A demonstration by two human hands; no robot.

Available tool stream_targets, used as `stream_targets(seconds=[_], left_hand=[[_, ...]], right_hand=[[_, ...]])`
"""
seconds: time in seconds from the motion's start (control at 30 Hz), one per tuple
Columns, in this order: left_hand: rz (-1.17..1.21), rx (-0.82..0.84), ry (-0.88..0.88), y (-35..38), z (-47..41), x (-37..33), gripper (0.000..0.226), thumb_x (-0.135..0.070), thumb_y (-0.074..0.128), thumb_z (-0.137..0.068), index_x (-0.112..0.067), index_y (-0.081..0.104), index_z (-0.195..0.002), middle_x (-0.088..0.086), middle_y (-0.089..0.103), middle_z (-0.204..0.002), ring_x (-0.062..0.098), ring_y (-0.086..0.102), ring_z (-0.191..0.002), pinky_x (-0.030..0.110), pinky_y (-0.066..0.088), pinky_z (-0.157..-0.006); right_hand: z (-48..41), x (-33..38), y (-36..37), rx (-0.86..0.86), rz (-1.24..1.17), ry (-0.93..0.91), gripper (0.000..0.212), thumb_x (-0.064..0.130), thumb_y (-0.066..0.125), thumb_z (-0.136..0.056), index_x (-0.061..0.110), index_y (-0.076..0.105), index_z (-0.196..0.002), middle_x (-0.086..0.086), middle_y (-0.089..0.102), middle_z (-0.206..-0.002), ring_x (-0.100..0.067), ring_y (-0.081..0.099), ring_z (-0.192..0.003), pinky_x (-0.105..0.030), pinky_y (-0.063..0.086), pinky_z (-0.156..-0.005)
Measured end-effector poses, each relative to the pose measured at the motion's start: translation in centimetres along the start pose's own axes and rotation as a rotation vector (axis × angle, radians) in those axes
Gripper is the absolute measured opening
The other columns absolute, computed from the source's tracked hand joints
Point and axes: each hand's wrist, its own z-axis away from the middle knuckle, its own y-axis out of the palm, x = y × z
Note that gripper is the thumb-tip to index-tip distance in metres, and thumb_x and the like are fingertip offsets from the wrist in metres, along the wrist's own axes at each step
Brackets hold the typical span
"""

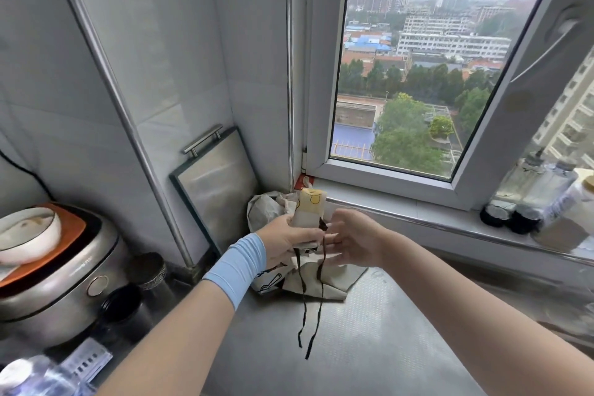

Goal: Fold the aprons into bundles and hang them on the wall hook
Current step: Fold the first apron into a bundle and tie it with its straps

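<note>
Head view. The left hand point(284, 236), with a blue sleeve point(238, 267) on its wrist, gripped a rolled apron bundle point(311, 210), fingers curled round the lower part of the roll. The bundle stood upright above the steel counter point(369, 347), near the far corner below the window point(418, 74).

Two black ties point(309, 305) hung from the bundle, their loose ends just over the counter. They ran across the fingers of the right hand point(353, 244), just right of the bundle. Those fingers looked fairly straight; whether they pinched the ties could not be told.

A second pale apron point(321, 281) lay crumpled on the counter under both hands. More cloth point(266, 206) sat behind, beside a leaning board point(221, 183). A rice cooker point(58, 276) stood at the left.

Judgement: the step was securing the roll. Next, the ties probably needed winding round the bundle and knotting, with tension kept so the roll stayed tight. No wall hook was in view.
</note>
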Motion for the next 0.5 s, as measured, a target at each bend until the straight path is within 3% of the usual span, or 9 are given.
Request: stream_targets(seconds=[0.03,0.1,0.17,0.23,0.3,0.4,0.5], left_hand=[[0.008,-0.017,0.010,-0.3,0.0,0.1,0.076,-0.045,0.089,-0.061,-0.017,0.059,-0.125,0.006,0.070,-0.114,0.023,0.065,-0.111,0.046,0.044,-0.106],[0.010,-0.053,0.027,-0.9,-0.1,0.1,0.081,-0.047,0.091,-0.056,-0.019,0.058,-0.125,0.007,0.071,-0.114,0.024,0.065,-0.111,0.047,0.046,-0.104],[0.016,-0.081,0.027,-1.5,-0.2,0.2,0.090,-0.044,0.094,-0.050,-0.015,0.055,-0.126,0.007,0.070,-0.113,0.024,0.066,-0.108,0.044,0.048,-0.102],[-0.051,-0.135,0.018,-1.9,-0.1,0.2,0.091,-0.032,0.094,-0.052,-0.022,0.046,-0.129,0.003,0.066,-0.117,0.020,0.065,-0.106,0.035,0.053,-0.095],[-0.204,-0.193,0.017,-1.8,-0.1,0.2,0.087,-0.020,0.091,-0.060,-0.032,0.041,-0.130,0.002,0.059,-0.123,0.019,0.063,-0.106,0.031,0.055,-0.088],[-0.542,-0.154,0.017,-1.2,-0.5,0.0,0.093,-0.018,0.086,-0.062,-0.039,0.037,-0.138,-0.001,0.053,-0.131,0.022,0.059,-0.109,0.037,0.054,-0.092],[-0.790,0.013,0.016,0.0,-0.4,-0.8,0.088,-0.020,0.082,-0.067,-0.040,0.036,-0.140,-0.006,0.055,-0.130,0.022,0.058,-0.107,0.039,0.052,-0.093]], right_hand=[[0.0,-0.3,0.2,0.021,0.055,0.025,0.035,0.023,0.046,-0.095,0.001,0.060,-0.118,-0.013,0.065,-0.097,-0.023,0.064,-0.081,-0.032,0.053,-0.075],[0.0,-0.6,0.3,-0.002,0.183,0.023,0.018,0.019,0.055,-0.097,0.008,0.065,-0.106,-0.004,0.066,-0.084,-0.014,0.056,-0.061,-0.022,0.039,-0.051],[0.0,-0.7,0.2,-0.118,0.348,-0.056,0.017,0.020,0.059,-0.098,0.007,0.070,-0.100,-0.001,0.059,-0.071,-0.011,0.041,-0.050,-0.022,0.027,-0.045],[0.3,-0.2,0.1,-0.185,0.545,-0.121,0.021,0.021,0.056,-0.100,0.012,0.071,-0.087,0.000,0.049,-0.065,-0.011,0.034,-0.049,-0.023,0.025,-0.045],[0.8,0.8,0.4,-0.194,0.912,-0.172,0.027,0.023,0.051,-0.101,0.018,0.071,-0.084,0.003,0.051,-0.068,-0.012,0.040,-0.053,-0.025,0.033,-0.048],[1.7,2.4,1.6,-0.190,1.553,-0.319,0.027,0.029,0.045,-0.101,0.020,0.071,-0.098,0.000,0.068,-0.095,-0.020,0.061,-0.085,-0.035,0.051,-0.077],[2.1,3.7,2.4,-0.259,1.892,-0.501,0.022,0.027,0.044,-0.098,0.025,0.065,-0.095,0.002,0.065,-0.093,-0.024,0.060,-0.083,-0.035,0.048,-0.068]])
